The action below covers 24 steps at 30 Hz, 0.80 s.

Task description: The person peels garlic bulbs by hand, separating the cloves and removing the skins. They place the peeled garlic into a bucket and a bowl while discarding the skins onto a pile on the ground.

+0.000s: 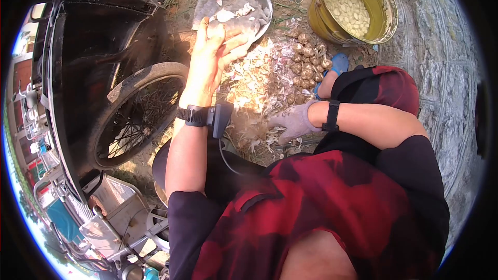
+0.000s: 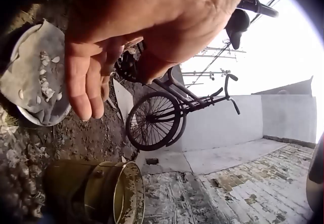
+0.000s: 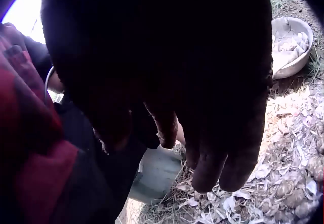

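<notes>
My bare left hand (image 1: 210, 59) is raised with fingers spread over the near edge of a metal basin (image 1: 266, 8). A grey cloth (image 1: 207, 4) lines the basin, with garlic cloves (image 1: 226, 16) on it. In the left wrist view the left hand (image 2: 136, 36) has nothing visible in its fingers, and the cloth (image 2: 28, 79) shows beside it. My gloved right hand (image 1: 295, 122) hangs low over scattered garlic skins (image 1: 254, 80), fingers loosely extended; in the right wrist view this hand (image 3: 177, 92) is dark, and no held thing shows.
A yellow bucket (image 1: 321, 16) of peeled cloves stands at the upper right. Whole garlic bulbs (image 1: 309, 62) lie beside a blue sandal (image 1: 340, 64). At the left is a cart wheel (image 1: 116, 93). A bicycle (image 2: 157, 120) stands by a white wall.
</notes>
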### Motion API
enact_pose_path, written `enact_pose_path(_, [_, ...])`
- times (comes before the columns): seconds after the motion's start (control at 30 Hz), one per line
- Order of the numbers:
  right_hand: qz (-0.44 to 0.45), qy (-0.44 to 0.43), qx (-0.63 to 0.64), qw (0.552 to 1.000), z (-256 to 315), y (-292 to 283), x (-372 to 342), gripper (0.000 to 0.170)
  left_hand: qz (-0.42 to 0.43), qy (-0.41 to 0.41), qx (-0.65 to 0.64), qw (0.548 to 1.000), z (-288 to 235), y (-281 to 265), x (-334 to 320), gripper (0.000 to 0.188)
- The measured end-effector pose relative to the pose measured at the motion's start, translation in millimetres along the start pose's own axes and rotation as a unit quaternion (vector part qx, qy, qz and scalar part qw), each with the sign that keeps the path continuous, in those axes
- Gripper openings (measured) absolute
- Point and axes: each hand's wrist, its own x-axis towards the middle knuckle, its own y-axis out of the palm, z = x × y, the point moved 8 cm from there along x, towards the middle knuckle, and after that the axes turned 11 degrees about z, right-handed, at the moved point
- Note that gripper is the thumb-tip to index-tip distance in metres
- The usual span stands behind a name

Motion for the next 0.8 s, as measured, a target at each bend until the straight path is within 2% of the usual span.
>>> enact_pose_path(0.07, [0.009, 0.017, -0.01, 1.0, -8, 17, 4, 0.071, -0.013, -0.065, 0.015, 0.998, 30, -21, 6, 0.051])
enact_pose_path(0.13, [0.054, 0.074, -0.075, 0.993, -10, 17, -6, 0.067, 0.03, -0.15, 0.018, 0.988, 64, -17, 3, 0.04])
enact_pose_path(0.2, [0.03, 0.069, -0.077, 0.994, -8, 14, -19, 0.061, 0.072, -0.207, 0.126, 0.968, 101, -12, -3, 0.036])
enact_pose_path(0.27, [0.006, 0.054, -0.119, 0.991, -6, 12, -26, 0.056, 0.11, -0.257, 0.291, 0.915, 138, -11, -17, 0.038])
enact_pose_path(0.3, [-0.032, 0.032, -0.131, 0.99, -6, 16, -25, 0.049, 0.135, -0.297, 0.358, 0.875, 165, -20, -25, 0.037])
enact_pose_path(0.33, [-0.032, 0.03, -0.121, 0.992, -4, 19, -29, 0.049, 0.162, -0.336, 0.422, 0.826, 184, -22, -32, 0.037])
enact_pose_path(0.4, [-0.014, 0.003, -0.155, 0.988, 2, 27, -38, 0.045, 0.175, -0.362, 0.414, 0.817, 211, -17, -44, 0.037])
enact_pose_path(0.43, [-0.034, -0.006, -0.14, 0.99, 3, 28, -42, 0.041, 0.182, -0.38, 0.408, 0.81, 223, -13, -46, 0.038])
enact_pose_path(0.47, [-0.034, -0.006, -0.131, 0.991, 1, 29, -46, 0.041, 0.188, -0.385, 0.406, 0.807, 237, -10, -42, 0.038])
enact_pose_path(0.53, [-0.025, 0.002, -0.12, 0.992, -2, 23, -58, 0.039, 0.261, -0.3, 0.525, 0.753, 263, 2, -22, 0.038])
enact_pose_path(0.6, [-0.005, 0.0, -0.131, 0.991, -6, 18, -65, 0.041, 0.273, -0.281, 0.518, 0.76, 301, 13, 0, 0.038])
enact_pose_path(0.67, [-0.05, 0.031, -0.127, 0.99, -12, 11, -71, 0.046, 0.242, -0.179, 0.57, 0.764, 324, 33, 30, 0.041])
enact_pose_path(0.8, [-0.03, 0.032, -0.083, 0.996, -18, 22, -64, 0.049, 0.223, -0.221, 0.555, 0.77, 378, 64, 55, 0.044])
